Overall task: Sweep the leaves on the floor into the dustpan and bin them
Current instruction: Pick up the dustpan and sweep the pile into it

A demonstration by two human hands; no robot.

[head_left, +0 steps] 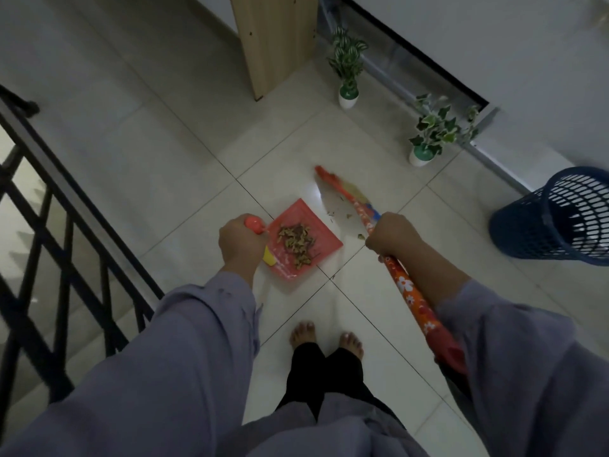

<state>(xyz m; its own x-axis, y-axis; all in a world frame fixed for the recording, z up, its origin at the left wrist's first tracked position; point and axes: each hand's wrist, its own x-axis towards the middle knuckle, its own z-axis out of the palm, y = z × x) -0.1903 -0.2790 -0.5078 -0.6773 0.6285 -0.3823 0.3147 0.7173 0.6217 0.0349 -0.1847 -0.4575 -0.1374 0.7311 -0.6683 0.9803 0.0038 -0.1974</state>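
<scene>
A red dustpan (316, 225) lies on the tiled floor in front of me, with a pile of dry brown leaves (296, 242) in it. My left hand (242, 242) grips the dustpan's red handle. My right hand (393, 235) is closed around the orange flowered broom handle (412, 298). The broom head (342, 189) rests on the floor just right of the dustpan. A few small leaf bits (342, 214) lie on the tile between the broom and the pan. A dark blue mesh bin (557, 216) stands tilted at the right edge.
A black stair railing (59, 206) runs along the left, with steps below. Two small potted plants (347, 65) (431, 130) stand by the far wall, next to a wooden panel (276, 41). My bare feet (326, 341) are on the tile below the dustpan.
</scene>
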